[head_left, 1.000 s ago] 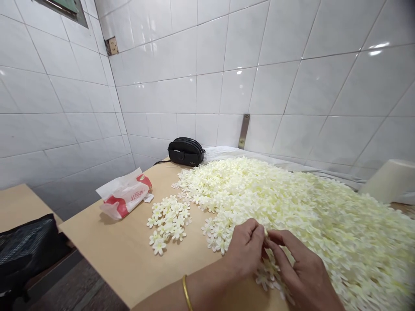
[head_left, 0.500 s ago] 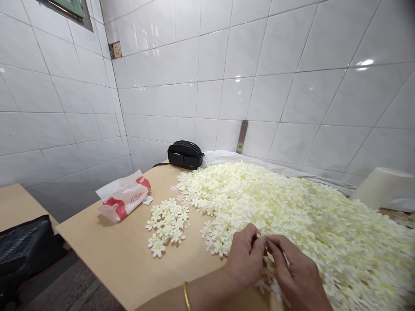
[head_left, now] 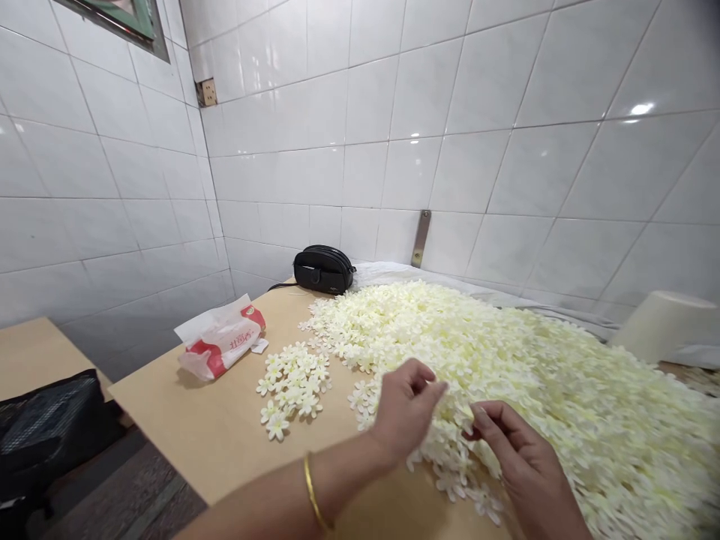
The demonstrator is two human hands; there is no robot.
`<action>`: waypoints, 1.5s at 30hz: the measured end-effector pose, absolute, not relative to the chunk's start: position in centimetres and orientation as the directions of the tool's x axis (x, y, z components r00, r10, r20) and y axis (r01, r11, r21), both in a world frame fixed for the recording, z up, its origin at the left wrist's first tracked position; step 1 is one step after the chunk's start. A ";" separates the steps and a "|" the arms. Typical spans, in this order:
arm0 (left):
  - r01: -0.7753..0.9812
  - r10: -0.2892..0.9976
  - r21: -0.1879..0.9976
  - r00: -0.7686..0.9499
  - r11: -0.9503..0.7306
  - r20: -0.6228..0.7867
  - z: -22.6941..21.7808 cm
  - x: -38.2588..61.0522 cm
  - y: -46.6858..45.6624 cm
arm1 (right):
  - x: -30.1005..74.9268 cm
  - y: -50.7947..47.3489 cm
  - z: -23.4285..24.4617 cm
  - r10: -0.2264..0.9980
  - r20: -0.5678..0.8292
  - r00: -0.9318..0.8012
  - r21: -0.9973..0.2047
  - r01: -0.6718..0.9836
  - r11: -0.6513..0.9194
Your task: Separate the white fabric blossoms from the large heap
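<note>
A large heap of pale yellow-white artificial flower heads (head_left: 529,352) covers the right of the table, with both hands over its near edge. My left hand (head_left: 406,411), with a gold bracelet (head_left: 315,495) on its wrist, is curled with thumb and forefinger close together. Whatever it may hold is too small to make out. To its right, my right hand (head_left: 523,457) has thumb and forefinger pressed together in a pinch among the flowers. I cannot make out what is between them. Several loose flowers lie below the hands. A smaller flower group (head_left: 295,382) lies left of the heap.
A white and red paper bag (head_left: 222,337) lies on the tan table (head_left: 185,427). A black pouch (head_left: 323,270) stands by the tiled wall. At the right is a cream cone-shaped object (head_left: 661,326). A black bag (head_left: 50,435) sits at the lower left.
My hands were together at the fingertips and have parted. The left moved up and to the left, the right slightly to the right. The view has shifted slightly.
</note>
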State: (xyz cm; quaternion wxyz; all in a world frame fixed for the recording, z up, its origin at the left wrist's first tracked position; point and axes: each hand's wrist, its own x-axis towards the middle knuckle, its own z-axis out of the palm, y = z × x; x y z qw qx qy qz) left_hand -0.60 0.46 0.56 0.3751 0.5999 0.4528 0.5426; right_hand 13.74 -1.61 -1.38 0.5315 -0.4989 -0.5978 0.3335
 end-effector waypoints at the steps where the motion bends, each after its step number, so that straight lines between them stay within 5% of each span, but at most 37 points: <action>1: 0.296 0.916 0.873 0.017 -0.387 0.400 1.1 -2.0 1.4 | 13.7 -1.7 -1.3 0.947 0.311 0.081 -0.927 0.247 0.283; 3: 0.683 0.844 0.618 -0.004 -0.389 0.537 2.0 -5.2 3.7 | 13.5 -1.9 -1.3 0.934 0.339 0.110 -0.919 0.249 0.304; 4: 0.741 0.833 0.570 -0.026 -0.355 0.553 2.2 -6.8 5.0 | 13.5 -2.0 -1.2 0.928 0.353 0.120 -0.915 0.254 0.315; 14: 0.905 0.822 0.334 0.031 -0.265 0.569 -0.5 -10.8 12.0 | 14.2 -1.7 -1.8 0.917 0.399 -0.010 -0.803 0.478 0.355; 24: 0.786 0.846 0.564 -0.104 -0.252 0.522 0.6 -10.8 12.9 | 14.3 -1.5 -1.9 0.921 0.388 -0.028 -0.783 0.517 0.345; 32: 0.463 0.973 0.882 -0.155 -0.082 0.172 2.4 -13.3 11.3 | 14.2 -1.9 -1.4 0.929 0.370 -0.026 -0.794 0.510 0.331; 38: 0.360 0.992 0.933 -0.125 0.014 0.033 1.0 -13.8 10.4 | 13.8 -2.0 -1.3 0.939 0.342 -0.032 -0.802 0.511 0.309; 45: 0.479 0.988 0.878 -0.134 0.004 0.069 0.3 -12.8 10.4 | 13.9 -1.9 -1.6 0.936 0.349 -0.042 -0.800 0.507 0.321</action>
